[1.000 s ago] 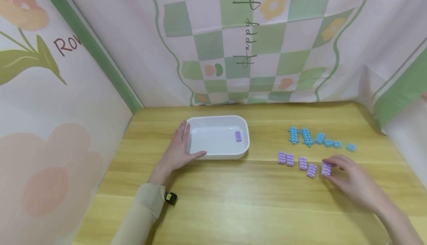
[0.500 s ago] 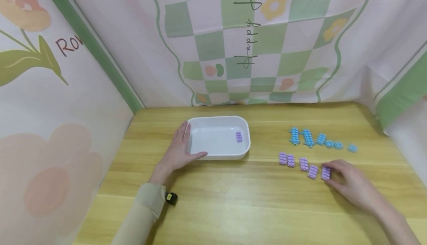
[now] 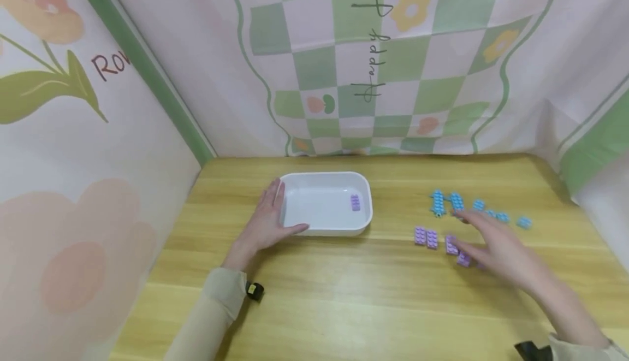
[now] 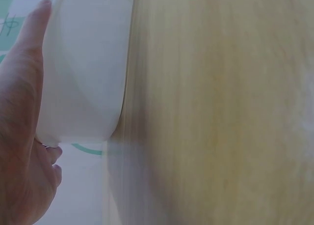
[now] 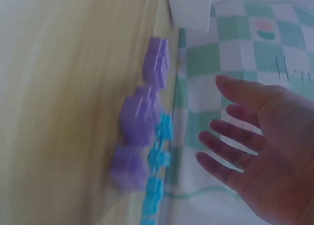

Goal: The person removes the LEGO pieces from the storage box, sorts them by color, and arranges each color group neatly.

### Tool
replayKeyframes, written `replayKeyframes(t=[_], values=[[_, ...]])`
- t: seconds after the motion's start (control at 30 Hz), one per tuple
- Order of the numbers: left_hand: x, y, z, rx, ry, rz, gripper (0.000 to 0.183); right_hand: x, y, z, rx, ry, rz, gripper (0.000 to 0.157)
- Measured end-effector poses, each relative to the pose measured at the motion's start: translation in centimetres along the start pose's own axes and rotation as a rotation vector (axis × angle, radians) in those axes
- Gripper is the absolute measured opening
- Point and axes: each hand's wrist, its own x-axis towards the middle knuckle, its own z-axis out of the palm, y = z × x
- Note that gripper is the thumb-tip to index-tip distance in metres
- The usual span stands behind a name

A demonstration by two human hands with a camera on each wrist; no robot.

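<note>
My left hand (image 3: 267, 220) rests against the left end of a white plastic tray (image 3: 326, 232), its fingers along the end wall and its thumb along the front wall. Inside the tray, toward its right end, lies one purple toy brick (image 3: 355, 202). My right hand (image 3: 501, 249) hovers over a row of purple bricks (image 3: 420, 236) right of the tray, partly covering those at the row's right. In the right wrist view, the hand (image 5: 265, 136) has its fingers spread and nothing in them, apart from the purple bricks (image 5: 137, 119).
Behind the purple row lie several light-blue pieces (image 3: 438, 203), two of them long with side knobs. A single small blue brick (image 3: 524, 222) sits at the far right. The wooden table (image 3: 334, 295) meets a printed curtain (image 3: 354, 77) at its back.
My right hand has let go of the rightmost purple brick, risen and moved slightly left over the row. The left hand stays on the tray. The head view has shifted slightly.
</note>
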Motion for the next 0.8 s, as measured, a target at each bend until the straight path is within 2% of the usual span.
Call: replayKeyframes(t=[0.1,0.27,0.6,0.73,0.8], values=[[0.0,-0.1,0.1,0.008,0.013,0.007,0.136,2.4,-1.9,0.6,0.028,-0.033,-0.015,0.066],[0.0,-0.1,0.2,0.006,0.013,0.004,0.136,6.0,-4.1,2.8,0.089,-0.041,-0.105,0.063],[0.2,-0.3,0.3,0.054,0.011,0.036,0.132,10.6,-7.0,7.4,0.132,-0.073,-0.150,0.058],[0.2,-0.5,0.1,0.086,0.015,0.044,0.132,12.9,-7.0,9.5,0.160,-0.057,-0.176,0.058],[0.2,-0.6,0.0,0.100,0.019,0.046,0.131,14.4,-5.6,11.6,0.156,-0.053,-0.191,0.059]])
